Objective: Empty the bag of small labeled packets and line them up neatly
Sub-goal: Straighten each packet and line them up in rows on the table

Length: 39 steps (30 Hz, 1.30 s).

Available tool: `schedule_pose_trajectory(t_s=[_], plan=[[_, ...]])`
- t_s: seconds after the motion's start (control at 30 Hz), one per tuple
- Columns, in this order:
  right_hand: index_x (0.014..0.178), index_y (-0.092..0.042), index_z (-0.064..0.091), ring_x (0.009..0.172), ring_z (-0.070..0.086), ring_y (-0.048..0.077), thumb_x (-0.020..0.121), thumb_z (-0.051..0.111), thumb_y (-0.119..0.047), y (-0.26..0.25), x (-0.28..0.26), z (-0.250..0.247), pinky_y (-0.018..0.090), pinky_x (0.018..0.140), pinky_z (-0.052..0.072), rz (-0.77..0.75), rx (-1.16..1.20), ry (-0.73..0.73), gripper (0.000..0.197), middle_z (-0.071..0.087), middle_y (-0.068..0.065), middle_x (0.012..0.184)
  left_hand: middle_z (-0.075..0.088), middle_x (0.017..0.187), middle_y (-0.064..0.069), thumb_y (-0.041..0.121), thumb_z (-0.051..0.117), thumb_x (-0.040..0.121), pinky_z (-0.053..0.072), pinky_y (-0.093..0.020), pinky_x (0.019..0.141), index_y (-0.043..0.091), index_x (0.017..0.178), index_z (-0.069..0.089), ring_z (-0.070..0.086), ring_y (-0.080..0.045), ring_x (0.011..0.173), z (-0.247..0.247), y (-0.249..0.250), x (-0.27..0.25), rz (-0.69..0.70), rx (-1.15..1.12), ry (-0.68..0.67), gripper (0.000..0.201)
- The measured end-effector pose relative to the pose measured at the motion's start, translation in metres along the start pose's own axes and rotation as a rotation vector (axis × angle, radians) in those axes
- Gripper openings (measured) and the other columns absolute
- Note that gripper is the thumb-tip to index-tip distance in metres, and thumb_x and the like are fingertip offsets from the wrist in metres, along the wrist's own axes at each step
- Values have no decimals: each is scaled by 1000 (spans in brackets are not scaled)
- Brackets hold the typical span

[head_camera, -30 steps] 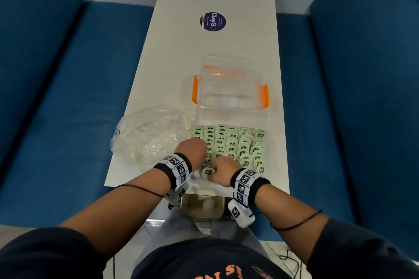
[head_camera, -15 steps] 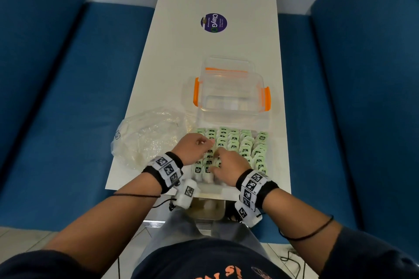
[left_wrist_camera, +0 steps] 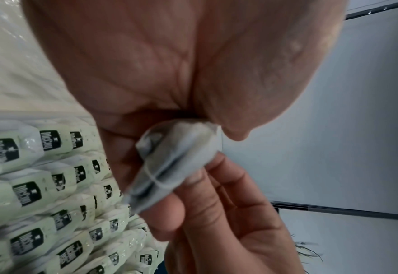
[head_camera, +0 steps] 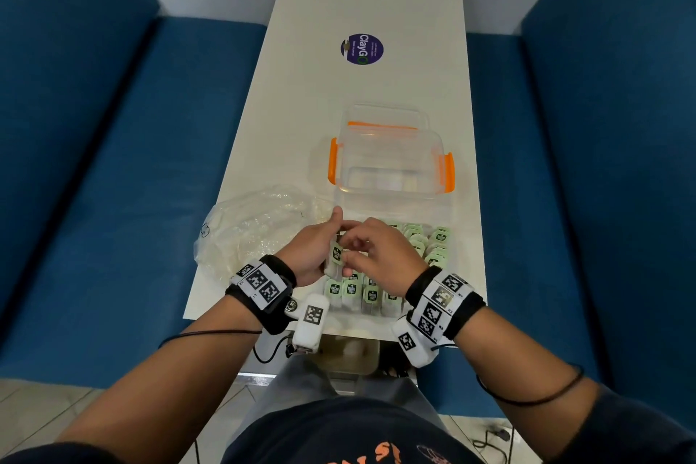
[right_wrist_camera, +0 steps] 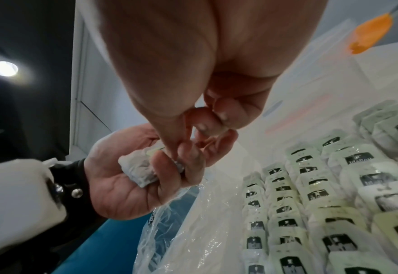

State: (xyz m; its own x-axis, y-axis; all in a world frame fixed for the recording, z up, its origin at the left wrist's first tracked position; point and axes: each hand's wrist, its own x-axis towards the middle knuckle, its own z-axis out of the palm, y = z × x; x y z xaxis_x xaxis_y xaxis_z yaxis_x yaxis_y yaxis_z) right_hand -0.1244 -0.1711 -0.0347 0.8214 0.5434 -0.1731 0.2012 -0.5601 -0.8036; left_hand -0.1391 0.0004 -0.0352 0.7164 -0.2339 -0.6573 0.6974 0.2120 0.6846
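On the white table the emptied bag lay left of the packet rows; above them the left hand and right hand both pinched one packet, which, if fumbled, might topple neighbours

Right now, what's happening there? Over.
Both hands hold one packet above the rows. Bag lies left, looks empty. Nothing in the way.

Both hands cover most of the packet rows; label print below the brand too small to read.
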Motion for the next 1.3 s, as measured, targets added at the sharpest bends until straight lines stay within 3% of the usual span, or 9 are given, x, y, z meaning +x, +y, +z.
schedule_pose_trajectory(t_s=[0.17, 0.3, 0.57, 0.67, 0.77, 0.83, 0.97, 1.1, 1.3], plan=[[110, -20, 73, 80, 55, 2, 95, 69, -32, -7, 1, -1, 26, 72, 44, 12, -24, -90, 19, 60, -7, 89, 71, 105, -11, 62, 39, 101, 60, -41, 75, 16, 127, 69, 70, -27, 78, -3, -2, -3, 28, 63, 64, 61], [93, -17, 72, 67, 53, -9, 93, 72, -30, -10, 1, 0, 19, 63, 35, 59, 37, -97, 13, 66, -7, 86, 72, 117, -14, 64, 41, 100, 56, -56, 97, 21, 125, 70, 72, -33, 99, -7, -5, -4, 34, 95, 76, 58], [95, -19, 65, 67, 69, 17, 95, 71, -22, -2, -2, -21, 37, 72, 58, 137, 304, -64, 7, 72, 0, 85, 67, 114, -19, 74, 33, 93, 60, -39, 69, 7, 136, 58, 71, -36, 88, -25, 1, -11, -60, -164, -91, 83], [97, -15, 66, 66, 67, 18, 95, 71, -20, 3, -3, -28, 40, 71, 58, 144, 300, -15, 8, 71, 4, 84, 69, 110, -15, 56, 52, 98, 58, -34, 67, 6, 135, 59, 69, -30, 86, -31, 1, -16, -7, -68, -122, 62], [97, -16, 66, 65, 66, 16, 95, 71, -22, 5, -3, -25, 40, 70, 58, 140, 281, -16, 8, 69, 0, 80, 73, 102, -11, 22, 65, 98, 57, -29, 67, 3, 126, 63, 67, -24, 84, -31, -4, -18, 88, 128, -74, 33], [97, -18, 66, 67, 65, 17, 94, 72, -26, 8, -1, -16, 39, 70, 58, 151, 294, -5, 11, 67, -4, 80, 73, 91, -6, 14, 65, 98, 56, -28, 67, 3, 111, 67, 67, -21, 81, -29, -7, -17, 131, 226, -7, 17], [98, -21, 70, 78, 67, 16, 81, 72, -57, 17, 3, 6, 40, 77, 56, 173, 159, -88, 40, 70, -4, 86, 73, 83, -10, 14, 68, 97, 56, -30, 69, 8, 92, 67, 68, -19, 77, -28, -18, -17, 146, 234, 90, 8], [70, -23, 59, 61, 55, 9, 88, 73, -51, 26, 2, 23, 30, 61, 43, 191, 21, -109, 36, 62, -6, 68, 74, 95, -8, 23, 72, 95, 58, -32, 71, 7, 103, 69, 70, -20, 77, -35, -35, -17, 78, 321, 173, 18], [67, -19, 45, 59, 44, 18, 91, 66, -41, 43, -2, 59, 32, 56, 34, 277, -278, -322, 39, 46, 0, 65, 71, 91, -12, 22, 70, 93, 61, -38, 65, 12, 95, 64, 69, -20, 69, -55, -68, -15, -5, 742, 254, 12]])
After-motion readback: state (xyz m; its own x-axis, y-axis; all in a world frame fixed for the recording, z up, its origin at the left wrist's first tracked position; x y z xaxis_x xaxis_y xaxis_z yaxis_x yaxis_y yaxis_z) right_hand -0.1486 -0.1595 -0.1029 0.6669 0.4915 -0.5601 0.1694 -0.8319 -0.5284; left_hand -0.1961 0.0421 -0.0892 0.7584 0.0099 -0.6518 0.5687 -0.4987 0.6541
